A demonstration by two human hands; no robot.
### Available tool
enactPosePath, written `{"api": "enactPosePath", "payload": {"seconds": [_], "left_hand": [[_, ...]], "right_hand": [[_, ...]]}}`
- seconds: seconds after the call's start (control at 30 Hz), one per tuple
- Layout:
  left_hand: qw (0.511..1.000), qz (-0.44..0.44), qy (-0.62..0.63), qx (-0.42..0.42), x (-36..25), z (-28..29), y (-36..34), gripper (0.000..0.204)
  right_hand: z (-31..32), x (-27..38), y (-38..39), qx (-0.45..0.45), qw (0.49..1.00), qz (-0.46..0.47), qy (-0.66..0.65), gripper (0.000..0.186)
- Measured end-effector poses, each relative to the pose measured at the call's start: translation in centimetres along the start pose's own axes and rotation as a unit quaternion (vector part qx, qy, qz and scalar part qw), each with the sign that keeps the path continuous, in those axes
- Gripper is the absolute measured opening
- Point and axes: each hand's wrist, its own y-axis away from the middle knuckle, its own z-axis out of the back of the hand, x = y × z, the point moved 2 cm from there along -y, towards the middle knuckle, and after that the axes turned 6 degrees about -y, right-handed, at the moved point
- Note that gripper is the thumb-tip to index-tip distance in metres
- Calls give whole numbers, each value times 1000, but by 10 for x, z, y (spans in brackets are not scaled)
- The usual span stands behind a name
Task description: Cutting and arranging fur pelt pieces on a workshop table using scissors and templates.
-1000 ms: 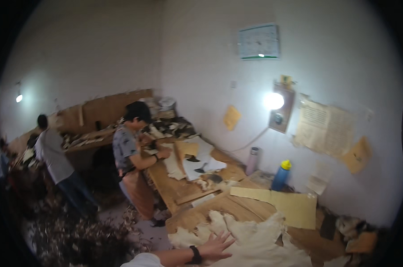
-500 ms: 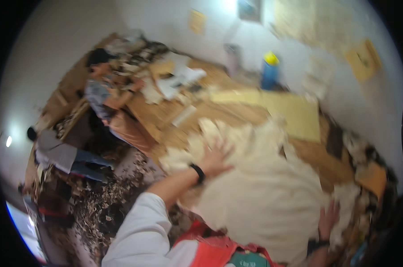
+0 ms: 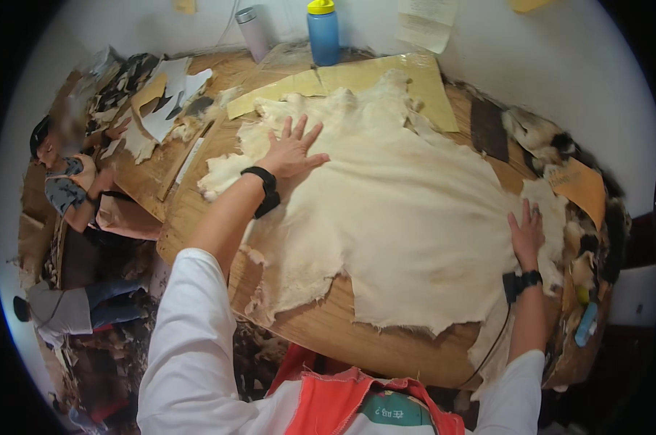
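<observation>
A large cream-coloured animal hide (image 3: 407, 225) is spread over the wooden table (image 3: 393, 348), its ragged edges showing all round. My left hand (image 3: 290, 151) lies on the hide's upper left part with its fingers spread. At the hide's right edge, my right hand (image 3: 526, 233) rests with fingers stretched out, holding nothing. Black bands circle both wrists, and a thin cable hangs from the right one. Under the far side of the hide lies a yellowish sheet (image 3: 436, 90).
A blue bottle (image 3: 323, 36) with a yellow lid and a pale tumbler (image 3: 253, 36) stand by the wall. Fur scraps (image 3: 537, 138) and an orange card (image 3: 580, 190) line the right edge. At left, a co-worker (image 3: 74, 181) works over cut pieces; another person (image 3: 88, 308) bends farther off.
My view has tilted down and steadied. The hide now lies more widely spread and flatter, with its near edge showing. Both hands remain on it, fingers spread.
</observation>
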Motion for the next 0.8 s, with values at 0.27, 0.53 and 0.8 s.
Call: {"api": "enactPosePath", "payload": {"seconds": [0.27, 0.53, 0.8], "left_hand": [[990, -99, 42, 97, -73, 12, 43, 88], [999, 5, -40, 37, -22, -10, 114, 91], [997, 52, -37, -49, 20, -30, 148, 87]], "right_hand": [[4, 31, 59, 2, 984, 150, -96, 75], [15, -8, 166, 57, 978, 192, -58, 84], [13, -64, 201, -27, 989, 148, -16, 76]]}}
